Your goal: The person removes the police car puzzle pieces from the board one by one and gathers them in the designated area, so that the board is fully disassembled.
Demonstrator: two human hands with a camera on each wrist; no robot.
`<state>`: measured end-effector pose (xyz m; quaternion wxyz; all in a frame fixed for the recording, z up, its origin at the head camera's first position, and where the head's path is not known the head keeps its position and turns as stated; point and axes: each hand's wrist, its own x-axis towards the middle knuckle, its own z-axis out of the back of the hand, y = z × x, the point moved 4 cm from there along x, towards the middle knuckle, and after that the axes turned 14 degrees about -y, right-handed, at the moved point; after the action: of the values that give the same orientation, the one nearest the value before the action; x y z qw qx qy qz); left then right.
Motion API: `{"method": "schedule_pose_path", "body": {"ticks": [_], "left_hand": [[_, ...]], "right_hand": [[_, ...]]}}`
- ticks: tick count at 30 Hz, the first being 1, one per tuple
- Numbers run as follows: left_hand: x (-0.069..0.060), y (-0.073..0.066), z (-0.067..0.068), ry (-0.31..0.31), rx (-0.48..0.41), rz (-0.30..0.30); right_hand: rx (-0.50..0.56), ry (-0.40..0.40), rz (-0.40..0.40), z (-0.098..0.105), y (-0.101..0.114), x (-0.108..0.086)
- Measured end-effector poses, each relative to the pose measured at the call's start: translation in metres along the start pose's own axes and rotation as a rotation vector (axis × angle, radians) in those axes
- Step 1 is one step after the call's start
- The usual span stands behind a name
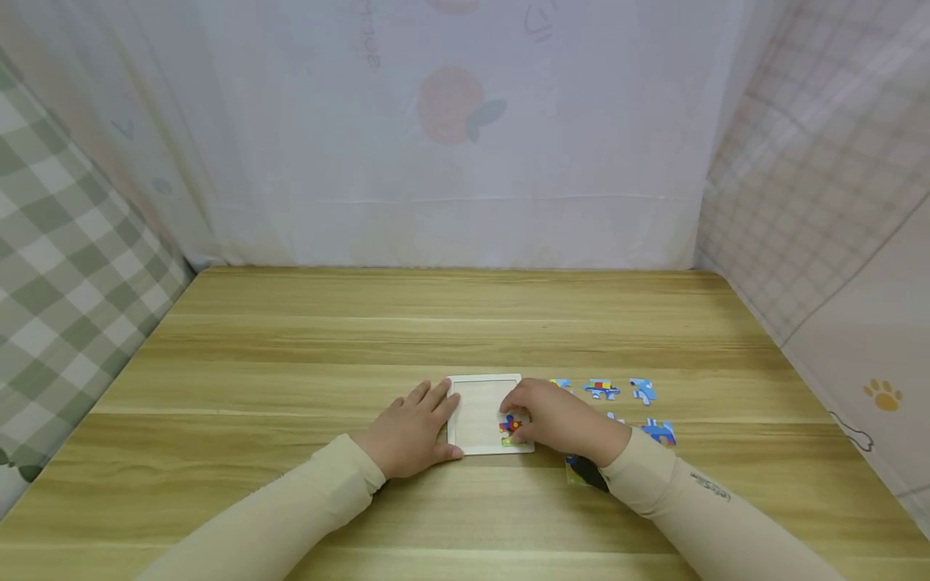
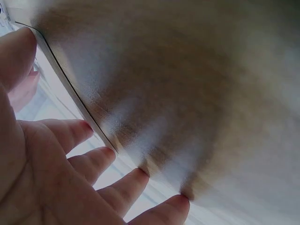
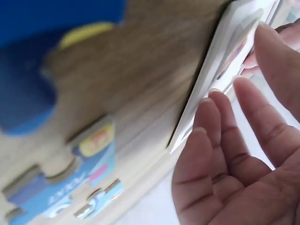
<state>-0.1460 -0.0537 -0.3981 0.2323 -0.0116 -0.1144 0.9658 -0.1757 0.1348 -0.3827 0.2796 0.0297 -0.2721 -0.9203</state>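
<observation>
A white-rimmed puzzle tray (image 1: 484, 378) lies flat on the wooden table, its inside mostly bare. My left hand (image 1: 414, 432) rests at the tray's left side with fingers spread; its thumb touches the lower left corner and its fingertips reach the upper left edge. At the tray's lower right corner, my right hand (image 1: 559, 415) pinches a red, blue and green puzzle piece (image 1: 511, 425) between thumb and fingers. The right wrist view shows the thumb and forefinger (image 3: 255, 105) at the tray, with the piece partly hidden.
Right of the tray lie several loose puzzle pieces, among them a multicoloured one (image 1: 601, 389), a light blue one (image 1: 643, 390) and a darker blue one (image 1: 659, 432). A dark and green piece (image 1: 577, 472) is partly under the right wrist. A pale curtain (image 1: 450, 218) hangs behind the table.
</observation>
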Motion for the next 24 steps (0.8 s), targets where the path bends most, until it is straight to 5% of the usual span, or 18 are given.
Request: {"method": "schedule_pose_path", "body": {"ticks": [11,24], "left_hand": [[0.0008,0.0,0.0003,-0.014,-0.014,-0.006],[0.0017,0.0008,-0.0005,-0.017,-0.017,-0.007]], "right_hand": [[-0.094,0.031,0.023,-0.002,0.0045,0.0029],[-0.038,0.031,-0.039,-0.003,0.0031,0.0031]]}}
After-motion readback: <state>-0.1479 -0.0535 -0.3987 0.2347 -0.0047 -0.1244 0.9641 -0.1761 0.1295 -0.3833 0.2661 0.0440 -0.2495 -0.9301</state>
